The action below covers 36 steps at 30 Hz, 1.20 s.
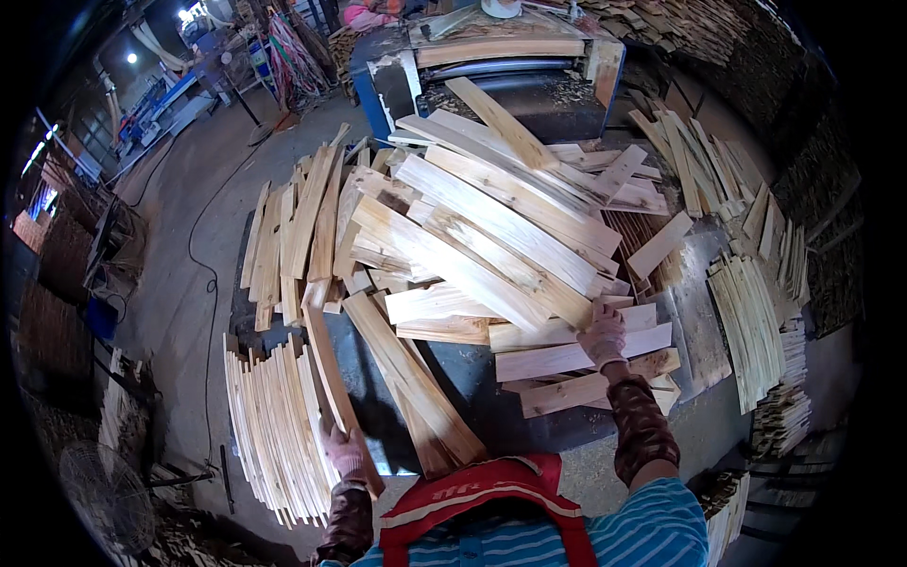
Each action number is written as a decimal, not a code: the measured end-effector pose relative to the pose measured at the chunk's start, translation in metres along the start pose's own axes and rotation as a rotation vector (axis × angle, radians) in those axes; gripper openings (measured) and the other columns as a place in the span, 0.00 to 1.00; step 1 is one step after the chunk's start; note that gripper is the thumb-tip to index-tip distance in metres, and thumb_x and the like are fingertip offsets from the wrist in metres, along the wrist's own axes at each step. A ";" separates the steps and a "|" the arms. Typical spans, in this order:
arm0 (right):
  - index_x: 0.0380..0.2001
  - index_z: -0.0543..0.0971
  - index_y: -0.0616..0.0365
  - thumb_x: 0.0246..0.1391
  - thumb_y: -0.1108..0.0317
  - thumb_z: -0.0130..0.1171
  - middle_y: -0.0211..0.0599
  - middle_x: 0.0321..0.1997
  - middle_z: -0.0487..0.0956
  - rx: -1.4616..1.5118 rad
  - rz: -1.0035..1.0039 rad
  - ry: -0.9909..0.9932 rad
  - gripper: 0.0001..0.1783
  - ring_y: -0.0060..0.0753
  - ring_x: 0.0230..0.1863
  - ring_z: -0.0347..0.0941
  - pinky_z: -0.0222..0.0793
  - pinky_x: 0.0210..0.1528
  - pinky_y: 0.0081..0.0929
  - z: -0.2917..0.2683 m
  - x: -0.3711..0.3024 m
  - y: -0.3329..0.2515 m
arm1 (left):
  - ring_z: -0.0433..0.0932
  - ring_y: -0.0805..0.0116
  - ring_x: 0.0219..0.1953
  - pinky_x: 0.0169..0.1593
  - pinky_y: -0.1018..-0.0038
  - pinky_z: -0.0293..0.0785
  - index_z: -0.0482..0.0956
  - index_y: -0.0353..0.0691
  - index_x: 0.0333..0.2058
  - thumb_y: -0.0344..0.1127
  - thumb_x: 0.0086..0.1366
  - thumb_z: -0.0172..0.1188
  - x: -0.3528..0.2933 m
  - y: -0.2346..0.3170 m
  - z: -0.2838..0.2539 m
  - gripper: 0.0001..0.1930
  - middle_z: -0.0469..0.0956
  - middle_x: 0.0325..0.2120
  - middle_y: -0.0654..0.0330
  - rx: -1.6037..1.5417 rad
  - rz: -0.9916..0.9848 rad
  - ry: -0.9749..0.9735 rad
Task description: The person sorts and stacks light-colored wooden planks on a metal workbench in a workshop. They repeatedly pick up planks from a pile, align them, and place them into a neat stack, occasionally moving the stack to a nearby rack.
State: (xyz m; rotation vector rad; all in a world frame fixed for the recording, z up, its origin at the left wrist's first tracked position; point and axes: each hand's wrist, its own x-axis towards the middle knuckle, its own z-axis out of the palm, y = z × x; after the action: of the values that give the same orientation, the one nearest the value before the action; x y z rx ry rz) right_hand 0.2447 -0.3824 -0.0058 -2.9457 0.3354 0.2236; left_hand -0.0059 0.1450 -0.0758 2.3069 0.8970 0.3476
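My left hand [345, 452], in a pale work glove, is closed on the near part of a long narrow wooden board [331, 364]. That board leans along the right side of an upright-edged stack of slats [269, 425]. My right hand [603, 335], also gloved, grips the near right end of a wooden plank [510, 260] with a darker brown streak. This plank lies slantwise on top of a loose heap of planks [472, 288]; its far end rests on the heap. The fingertips of both hands are partly hidden.
Beyond the heap stands a blue machine with a roller [505, 68]. A dark table [491, 402] bears the heap. Two crossed boards [411, 378] lie between my arms. More stacked slats [746, 326] stand at the right. A cable [194, 246] runs over the left floor, near a fan [106, 496].
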 end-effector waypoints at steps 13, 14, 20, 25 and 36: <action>0.51 0.77 0.65 0.65 0.55 0.56 0.44 0.48 0.82 1.695 -0.201 -0.894 0.23 0.35 0.47 0.81 0.76 0.52 0.30 -0.016 -0.127 -0.061 | 0.53 0.41 0.70 0.70 0.53 0.53 0.59 0.43 0.68 0.39 0.54 0.68 0.019 -0.009 -0.007 0.44 0.54 0.68 0.40 0.422 -0.092 0.126; 0.51 0.77 0.65 0.63 0.56 0.57 0.45 0.49 0.81 1.782 -0.091 -0.956 0.23 0.37 0.46 0.81 0.76 0.52 0.31 -0.018 -0.136 -0.068 | 0.54 0.42 0.70 0.71 0.54 0.53 0.59 0.41 0.68 0.39 0.51 0.71 0.027 0.021 -0.008 0.46 0.54 0.68 0.41 0.352 -0.042 0.048; 0.52 0.78 0.59 0.63 0.56 0.58 0.42 0.48 0.82 0.971 -0.653 -0.683 0.21 0.38 0.43 0.80 0.76 0.50 0.34 0.002 -0.167 -0.131 | 0.75 0.64 0.53 0.58 0.71 0.70 0.61 0.36 0.67 0.40 0.67 0.63 0.025 0.229 0.031 0.34 0.76 0.53 0.54 -1.147 -0.352 -0.954; 0.42 0.80 0.65 0.65 0.44 0.51 0.42 0.35 0.83 1.128 -0.441 -0.537 0.30 0.39 0.35 0.78 0.73 0.42 0.35 0.014 -0.145 -0.150 | 0.80 0.69 0.42 0.49 0.73 0.76 0.76 0.33 0.54 0.40 0.65 0.64 0.022 0.251 0.034 0.22 0.82 0.42 0.58 -1.068 -0.298 -0.990; 0.65 0.63 0.54 0.41 0.56 0.64 0.46 0.59 0.69 -0.101 -0.356 0.179 0.45 0.50 0.63 0.61 0.56 0.65 0.47 0.017 -0.001 -0.136 | 0.69 0.62 0.59 0.59 0.68 0.69 0.74 0.34 0.56 0.37 0.59 0.69 -0.026 0.109 0.095 0.27 0.69 0.58 0.54 -0.799 -0.047 -0.375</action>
State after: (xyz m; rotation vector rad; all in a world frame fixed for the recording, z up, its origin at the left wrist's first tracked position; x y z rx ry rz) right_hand 0.2739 -0.2483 -0.0022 -3.0632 -0.1866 -0.0721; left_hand 0.0732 0.0217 -0.0791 1.5346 0.4906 0.1901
